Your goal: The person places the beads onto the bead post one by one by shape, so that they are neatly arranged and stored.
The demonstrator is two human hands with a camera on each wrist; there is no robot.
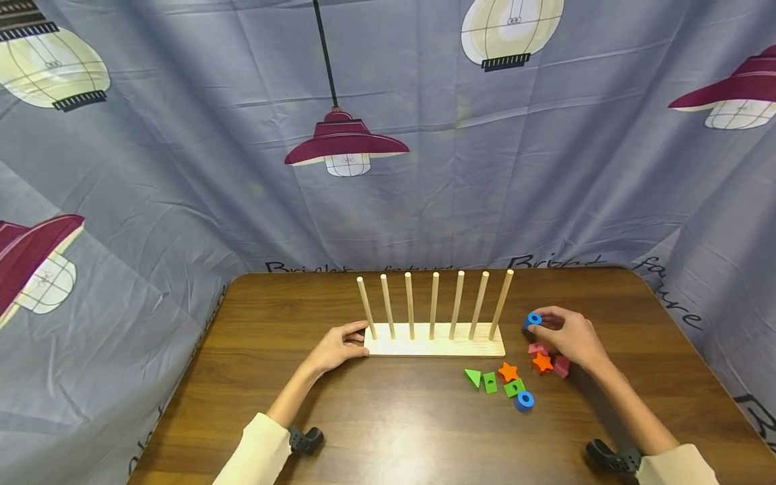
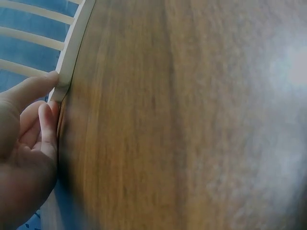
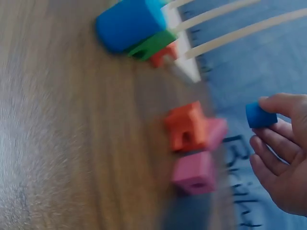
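A pale wooden base (image 1: pixel 434 347) with several upright pegs stands mid-table. My left hand (image 1: pixel 335 346) holds its left end; the left wrist view shows thumb and fingers (image 2: pixel 33 120) at the base's corner (image 2: pixel 67 72). To the right of the base, my right hand (image 1: pixel 570 333) pinches a blue ring (image 1: pixel 533 319) between thumb and fingers. In the right wrist view that blue piece (image 3: pixel 260 115) sits in the fingertips of the hand (image 3: pixel 283 148). Close by lie an orange star (image 1: pixel 542 364) and pink blocks (image 1: pixel 562 366).
In front of the base's right end lie a green triangle (image 1: pixel 473 377), green blocks (image 1: pixel 490 382), another orange star (image 1: pixel 508 372) and a second blue ring (image 1: pixel 524 401). A patterned grey-blue cloth (image 1: pixel 424 202) hangs behind the brown table (image 1: pixel 388 417).
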